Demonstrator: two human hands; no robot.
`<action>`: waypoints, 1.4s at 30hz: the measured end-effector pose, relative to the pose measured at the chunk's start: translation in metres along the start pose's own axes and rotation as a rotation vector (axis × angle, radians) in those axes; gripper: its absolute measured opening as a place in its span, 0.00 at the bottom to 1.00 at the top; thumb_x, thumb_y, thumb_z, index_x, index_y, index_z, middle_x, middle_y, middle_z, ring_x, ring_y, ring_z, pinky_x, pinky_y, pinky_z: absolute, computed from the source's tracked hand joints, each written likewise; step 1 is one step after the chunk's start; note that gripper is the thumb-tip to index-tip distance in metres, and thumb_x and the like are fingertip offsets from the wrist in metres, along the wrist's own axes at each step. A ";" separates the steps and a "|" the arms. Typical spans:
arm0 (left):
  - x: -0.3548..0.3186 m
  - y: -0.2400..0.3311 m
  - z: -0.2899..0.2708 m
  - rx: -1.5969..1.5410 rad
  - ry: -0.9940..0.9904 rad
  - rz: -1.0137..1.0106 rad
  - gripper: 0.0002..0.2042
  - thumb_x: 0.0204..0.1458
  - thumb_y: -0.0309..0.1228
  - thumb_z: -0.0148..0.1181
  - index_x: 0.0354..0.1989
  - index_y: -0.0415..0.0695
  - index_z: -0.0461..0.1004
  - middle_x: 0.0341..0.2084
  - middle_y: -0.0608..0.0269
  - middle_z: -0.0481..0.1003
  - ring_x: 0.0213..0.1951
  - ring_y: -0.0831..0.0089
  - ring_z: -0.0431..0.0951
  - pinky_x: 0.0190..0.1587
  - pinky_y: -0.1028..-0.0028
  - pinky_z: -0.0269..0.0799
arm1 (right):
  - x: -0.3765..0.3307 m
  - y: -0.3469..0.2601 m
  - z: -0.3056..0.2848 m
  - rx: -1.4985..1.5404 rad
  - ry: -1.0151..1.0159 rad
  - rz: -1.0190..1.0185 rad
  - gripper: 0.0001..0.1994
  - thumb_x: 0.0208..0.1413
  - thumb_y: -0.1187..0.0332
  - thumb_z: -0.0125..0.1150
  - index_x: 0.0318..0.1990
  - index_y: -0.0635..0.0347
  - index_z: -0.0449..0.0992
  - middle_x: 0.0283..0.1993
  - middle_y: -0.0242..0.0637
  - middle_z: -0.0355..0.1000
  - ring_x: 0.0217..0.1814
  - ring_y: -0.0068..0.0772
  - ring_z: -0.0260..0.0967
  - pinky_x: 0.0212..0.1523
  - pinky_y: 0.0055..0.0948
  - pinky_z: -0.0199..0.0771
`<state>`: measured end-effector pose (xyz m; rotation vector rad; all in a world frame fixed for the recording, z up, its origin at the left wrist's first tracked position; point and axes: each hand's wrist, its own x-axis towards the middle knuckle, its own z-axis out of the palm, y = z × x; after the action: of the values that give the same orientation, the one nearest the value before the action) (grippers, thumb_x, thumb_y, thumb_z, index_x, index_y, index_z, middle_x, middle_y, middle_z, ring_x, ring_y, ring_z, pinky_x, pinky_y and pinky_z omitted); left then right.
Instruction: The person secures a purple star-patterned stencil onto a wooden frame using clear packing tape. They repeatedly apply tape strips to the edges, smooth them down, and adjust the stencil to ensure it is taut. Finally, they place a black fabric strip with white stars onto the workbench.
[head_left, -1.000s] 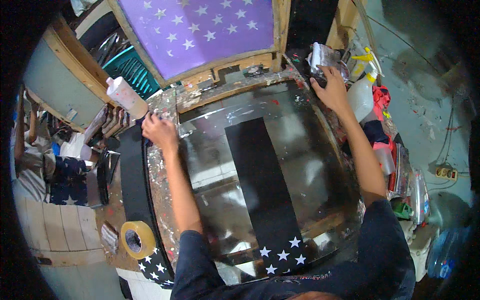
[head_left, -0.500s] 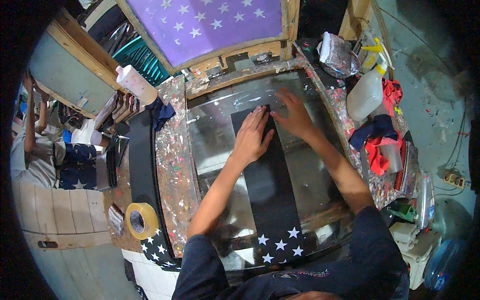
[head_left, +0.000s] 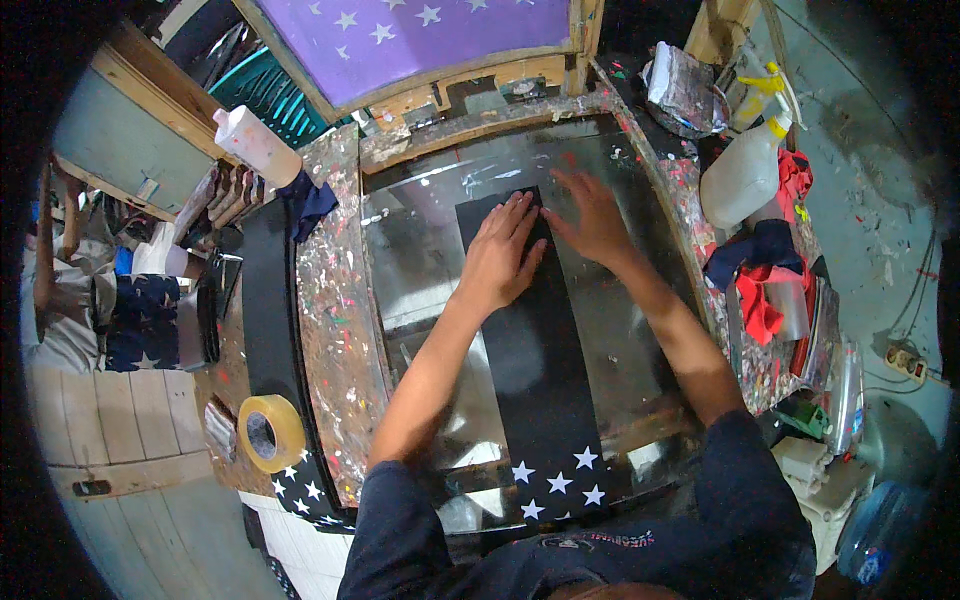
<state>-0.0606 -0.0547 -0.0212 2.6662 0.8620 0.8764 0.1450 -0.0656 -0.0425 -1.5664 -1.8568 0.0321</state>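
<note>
A long black strip of fabric (head_left: 545, 370) with white stars at its near end lies lengthwise on a glass-topped table (head_left: 420, 300). Flat on the far part of the strip rests my left hand (head_left: 503, 250), its fingers stretched toward the far edge. My right hand (head_left: 592, 222) is spread just right of the strip's far end, thumb near the strip's edge, and holds nothing. Whether the right palm touches the glass cannot be made out.
A purple star-patterned screen frame (head_left: 420, 40) stands beyond the table. At left are stacked black strips (head_left: 270, 300), a tape roll (head_left: 271, 433) and a plastic bottle (head_left: 257, 143). A spray bottle (head_left: 742, 175) and red cloth (head_left: 760, 305) sit at right. Another person (head_left: 70, 280) is far left.
The view has shifted a little, so the screen frame shows less. My right hand has come slightly nearer and looks sharper; the left stays flat on the strip.
</note>
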 end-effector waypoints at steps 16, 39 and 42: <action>0.000 -0.001 0.001 -0.028 -0.018 -0.038 0.23 0.56 0.33 0.59 0.58 0.34 0.70 0.61 0.46 0.68 0.66 0.52 0.63 0.69 0.57 0.57 | 0.001 -0.004 -0.003 0.013 0.025 0.019 0.30 0.51 0.57 0.69 0.60 0.56 0.69 0.59 0.48 0.67 0.63 0.53 0.62 0.64 0.48 0.60; -0.001 0.002 0.004 -0.021 -0.051 -0.032 0.26 0.57 0.33 0.57 0.62 0.33 0.62 0.66 0.43 0.60 0.69 0.48 0.56 0.70 0.55 0.52 | 0.009 0.001 0.000 -0.141 -0.022 -0.133 0.22 0.54 0.63 0.62 0.58 0.48 0.73 0.54 0.42 0.66 0.61 0.47 0.61 0.60 0.47 0.60; -0.001 0.001 0.004 -0.024 -0.049 -0.026 0.27 0.58 0.33 0.56 0.63 0.32 0.62 0.66 0.42 0.60 0.69 0.47 0.56 0.70 0.56 0.52 | 0.012 0.000 0.000 -0.160 -0.059 -0.140 0.22 0.54 0.64 0.62 0.58 0.48 0.73 0.53 0.42 0.66 0.61 0.48 0.61 0.61 0.48 0.60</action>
<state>-0.0585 -0.0566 -0.0240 2.6387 0.8677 0.8067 0.1445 -0.0549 -0.0362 -1.5513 -2.0550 -0.1380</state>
